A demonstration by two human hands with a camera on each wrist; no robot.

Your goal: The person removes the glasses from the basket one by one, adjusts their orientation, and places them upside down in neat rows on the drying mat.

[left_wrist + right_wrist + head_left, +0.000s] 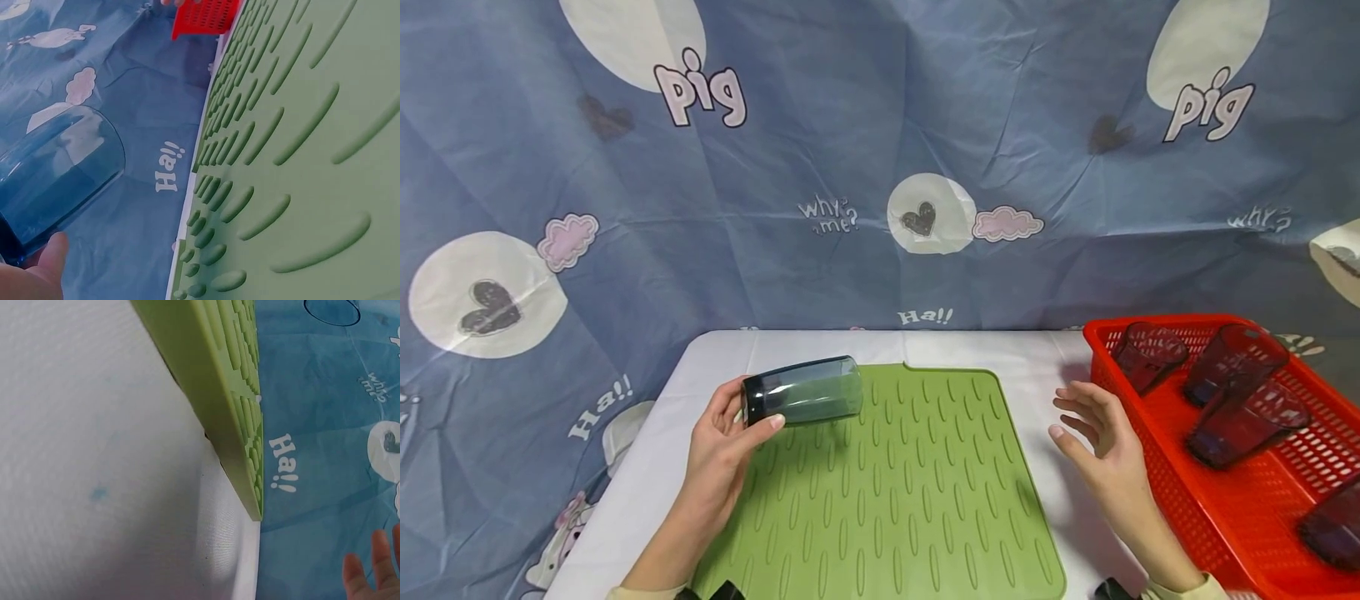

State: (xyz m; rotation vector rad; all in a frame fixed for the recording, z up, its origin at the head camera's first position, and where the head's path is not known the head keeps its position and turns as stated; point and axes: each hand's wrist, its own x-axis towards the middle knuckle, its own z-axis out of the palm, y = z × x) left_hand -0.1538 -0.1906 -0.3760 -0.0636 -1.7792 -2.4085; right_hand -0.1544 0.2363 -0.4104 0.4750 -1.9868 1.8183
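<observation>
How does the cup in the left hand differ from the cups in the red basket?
The cup in the left hand is smoky blue-grey; the cups in the basket are dark purple. It is held on its side above the green mat, while they lie tilted inside the red basket. It is gripped; they are untouched, with the right hand open beside the basket. All are see-through tumblers of similar shape.

Red basket, perhaps four dark cups
</observation>
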